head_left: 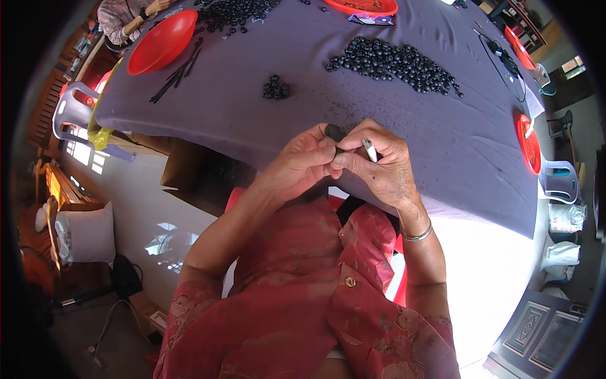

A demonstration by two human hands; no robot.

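Both my hands meet above the near edge of the cloth-covered table. My left hand pinches a small black rounded piece between thumb and fingers. Close against it, my right hand is closed around a small tool with a shiny silver end; its working end is hidden by the fingers. The right thumb and fingertip touch the underside of the black piece. Beyond my hands lie a small cluster of black pieces and a larger pile of black pieces, with dark crumbs scattered nearby.
A red basin and thin black strips lie at the far left. Another person's arm reaches in there, near more black pieces. A red tray sits at the right edge, a grey plastic chair beside it.
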